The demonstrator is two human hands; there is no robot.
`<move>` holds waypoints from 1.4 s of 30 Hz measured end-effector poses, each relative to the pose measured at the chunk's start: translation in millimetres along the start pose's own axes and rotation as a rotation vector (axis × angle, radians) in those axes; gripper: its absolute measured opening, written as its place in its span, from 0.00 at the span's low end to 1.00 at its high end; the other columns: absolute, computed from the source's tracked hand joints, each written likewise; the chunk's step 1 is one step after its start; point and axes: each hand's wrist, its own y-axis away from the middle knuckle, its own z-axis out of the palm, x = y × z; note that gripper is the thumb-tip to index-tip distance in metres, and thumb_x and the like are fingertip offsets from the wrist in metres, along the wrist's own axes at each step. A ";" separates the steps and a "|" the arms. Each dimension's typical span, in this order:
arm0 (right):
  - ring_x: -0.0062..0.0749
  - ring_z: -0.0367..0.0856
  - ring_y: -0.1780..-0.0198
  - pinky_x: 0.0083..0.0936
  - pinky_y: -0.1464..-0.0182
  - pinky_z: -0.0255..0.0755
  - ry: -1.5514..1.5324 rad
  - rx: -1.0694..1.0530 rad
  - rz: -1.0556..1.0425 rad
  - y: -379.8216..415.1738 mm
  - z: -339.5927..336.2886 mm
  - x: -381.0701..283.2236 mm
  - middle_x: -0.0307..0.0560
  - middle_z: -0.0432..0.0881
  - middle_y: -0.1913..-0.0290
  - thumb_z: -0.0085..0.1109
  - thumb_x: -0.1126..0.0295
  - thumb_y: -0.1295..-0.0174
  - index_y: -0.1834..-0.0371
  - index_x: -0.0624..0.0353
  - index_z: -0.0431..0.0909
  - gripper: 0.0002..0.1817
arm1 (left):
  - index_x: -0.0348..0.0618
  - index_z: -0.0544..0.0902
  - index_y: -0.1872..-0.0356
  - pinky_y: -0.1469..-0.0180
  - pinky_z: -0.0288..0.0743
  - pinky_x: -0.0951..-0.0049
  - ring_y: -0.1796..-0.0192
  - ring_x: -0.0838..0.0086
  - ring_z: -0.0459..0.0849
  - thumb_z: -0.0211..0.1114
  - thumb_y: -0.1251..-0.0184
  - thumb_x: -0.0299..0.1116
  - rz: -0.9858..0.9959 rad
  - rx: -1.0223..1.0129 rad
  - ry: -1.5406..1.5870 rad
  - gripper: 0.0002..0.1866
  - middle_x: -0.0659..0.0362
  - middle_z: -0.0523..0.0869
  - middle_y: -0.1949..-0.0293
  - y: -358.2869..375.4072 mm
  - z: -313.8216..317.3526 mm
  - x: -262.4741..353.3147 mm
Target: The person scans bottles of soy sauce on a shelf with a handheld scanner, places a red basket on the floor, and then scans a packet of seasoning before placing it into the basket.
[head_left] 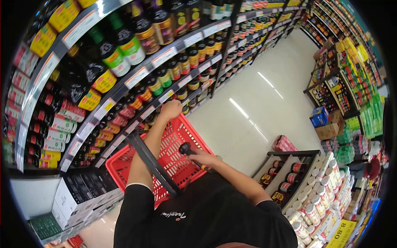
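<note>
A red plastic basket [191,133] with a black handle [149,159] is held against the front of the body, the left forearm passing over it and through the handle's side. My left hand [171,109] is at the basket's far rim, beside the lower shelf of bottles; its fingers are curled, and what they hold, if anything, is hidden. Over the basket, my right hand [200,158] grips a dark bottle [187,149] with a black cap, its fingers wrapped round it.
Curved shelves with sauce bottles [118,56] and price labels run along the left and ahead. Stacked boxes [66,202] stand at lower left. A low display rack [285,153] and white-capped jars [318,202] are at lower right. Pale floor [248,95] lies between.
</note>
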 end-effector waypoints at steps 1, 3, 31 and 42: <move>0.17 0.74 0.75 0.18 0.74 0.69 -0.035 -0.005 -0.006 6.6 -13.3 3.6 0.35 0.76 0.73 0.65 0.60 0.35 0.54 0.58 0.74 0.15 | 0.39 0.86 0.61 0.48 0.77 0.49 0.52 0.45 0.85 0.51 0.33 0.42 0.003 -0.034 -0.032 0.19 0.40 0.87 0.59 -5.7 6.3 18.0; 0.17 0.73 0.77 0.17 0.75 0.68 -0.105 -0.023 -0.012 20.7 -37.7 10.5 0.35 0.75 0.74 0.64 0.61 0.34 0.55 0.57 0.74 0.14 | 0.41 0.88 0.60 0.49 0.78 0.48 0.53 0.44 0.86 0.53 0.35 0.42 0.004 -0.048 -0.112 0.19 0.40 0.88 0.59 -11.7 18.1 57.6; 0.20 0.76 0.70 0.21 0.67 0.69 -0.361 0.131 -0.183 105.9 -222.6 -4.3 0.37 0.76 0.72 0.65 0.60 0.37 0.56 0.61 0.74 0.17 | 0.39 0.87 0.66 0.53 0.79 0.50 0.57 0.46 0.87 0.60 0.36 0.56 0.287 -0.248 -0.206 0.26 0.41 0.88 0.65 -159.4 100.8 307.2; 0.22 0.75 0.77 0.20 0.76 0.69 -0.493 0.314 -0.153 73.9 -327.6 -57.3 0.39 0.76 0.76 0.64 0.64 0.36 0.54 0.61 0.72 0.16 | 0.40 0.87 0.65 0.52 0.78 0.53 0.56 0.50 0.88 0.61 0.35 0.57 0.431 -0.336 -0.182 0.26 0.44 0.89 0.64 -303.5 141.0 380.3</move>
